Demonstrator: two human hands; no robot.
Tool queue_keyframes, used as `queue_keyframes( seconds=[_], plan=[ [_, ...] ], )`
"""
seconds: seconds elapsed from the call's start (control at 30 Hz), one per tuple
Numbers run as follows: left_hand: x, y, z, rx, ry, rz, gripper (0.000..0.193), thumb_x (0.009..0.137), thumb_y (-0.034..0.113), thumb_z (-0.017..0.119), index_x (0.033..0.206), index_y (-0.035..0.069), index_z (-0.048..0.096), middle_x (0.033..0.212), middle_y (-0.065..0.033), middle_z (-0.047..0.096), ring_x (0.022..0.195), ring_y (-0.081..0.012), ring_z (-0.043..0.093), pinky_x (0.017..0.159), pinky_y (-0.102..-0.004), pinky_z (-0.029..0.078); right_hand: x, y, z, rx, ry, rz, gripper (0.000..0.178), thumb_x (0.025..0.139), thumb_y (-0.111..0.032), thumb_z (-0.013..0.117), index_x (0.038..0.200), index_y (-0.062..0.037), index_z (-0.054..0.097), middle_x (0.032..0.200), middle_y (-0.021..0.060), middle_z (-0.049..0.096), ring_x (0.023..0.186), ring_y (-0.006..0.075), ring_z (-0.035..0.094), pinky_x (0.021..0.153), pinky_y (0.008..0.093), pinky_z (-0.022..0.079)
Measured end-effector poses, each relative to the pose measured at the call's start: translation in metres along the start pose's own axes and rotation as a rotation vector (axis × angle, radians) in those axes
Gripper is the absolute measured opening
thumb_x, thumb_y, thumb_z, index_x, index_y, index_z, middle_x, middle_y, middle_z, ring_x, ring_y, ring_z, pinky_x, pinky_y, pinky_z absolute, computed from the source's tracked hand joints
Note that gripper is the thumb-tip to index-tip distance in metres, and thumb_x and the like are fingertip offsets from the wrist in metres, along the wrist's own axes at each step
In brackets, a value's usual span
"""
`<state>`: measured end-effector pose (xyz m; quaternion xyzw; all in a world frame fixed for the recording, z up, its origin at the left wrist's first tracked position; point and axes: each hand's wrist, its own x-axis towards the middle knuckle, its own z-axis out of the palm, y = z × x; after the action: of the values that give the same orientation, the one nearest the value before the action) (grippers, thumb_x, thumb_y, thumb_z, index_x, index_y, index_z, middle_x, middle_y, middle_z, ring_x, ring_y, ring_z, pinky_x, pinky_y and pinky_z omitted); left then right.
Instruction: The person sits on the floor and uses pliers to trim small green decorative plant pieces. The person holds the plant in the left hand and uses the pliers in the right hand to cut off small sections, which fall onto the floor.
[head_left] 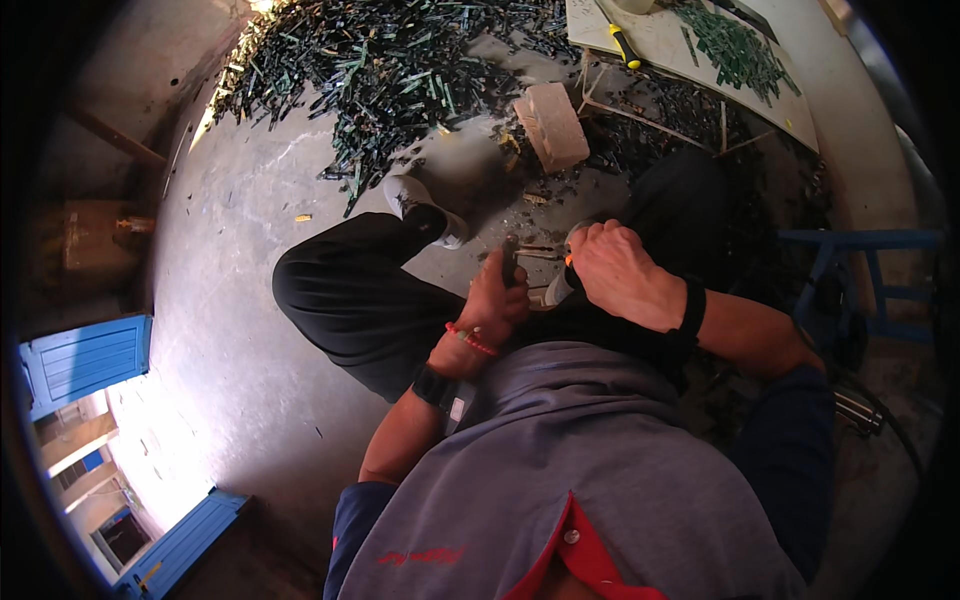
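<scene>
Head view: left hand clenched round dark piece; right hand curled over orange-marked object, pinkish brick beyond.

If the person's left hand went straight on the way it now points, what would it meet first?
Probably the pale pinkish block on the grey floor; depth is unclear, and thin pale bars beside the left hand may be nearer.

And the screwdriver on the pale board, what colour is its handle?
The handle is yellow and black, shown in the head view, the only one here.
</scene>
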<state>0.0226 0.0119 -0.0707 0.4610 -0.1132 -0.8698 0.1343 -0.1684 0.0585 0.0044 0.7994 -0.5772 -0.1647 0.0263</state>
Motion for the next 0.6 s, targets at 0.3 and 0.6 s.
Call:
queue_keyframes(
  seconds=[0.3, 0.6],
  plan=[
    [0.001, 0.000, -0.004, 0.006, -0.090, -0.019, 0.046, 0.098, 0.054, 0.039, 0.081, 0.013, 0.049, 0.055, 0.0059, 0.030, 0.043, -0.0096, 0.024, 0.041, -0.0255, 0.021, -0.005, 0.004, 0.001, 0.089, -0.076, -0.011, 0.021, 0.082, -0.019, 0.060, 0.084, 0.0016, 0.063, 0.069, 0.0105, 0.064, 0.066, 0.0218, 0.065, 0.061, 0.0325, 0.049],
    [-0.001, -0.001, 0.014, 0.108, 0.166, 0.129, 0.053, 0.098, 0.060, 0.035, 0.077, 0.014, 0.048, 0.051, 0.0052, 0.030, 0.039, -0.0093, 0.025, 0.038, -0.0255, 0.021, 0.007, -0.004, 0.009, 0.532, -0.138, 0.110, 0.018, 0.080, -0.012, 0.058, 0.084, 0.0045, 0.061, 0.077, 0.0217, 0.066, 0.072, 0.0374, 0.067, 0.068, 0.0467, 0.051]
  ],
)
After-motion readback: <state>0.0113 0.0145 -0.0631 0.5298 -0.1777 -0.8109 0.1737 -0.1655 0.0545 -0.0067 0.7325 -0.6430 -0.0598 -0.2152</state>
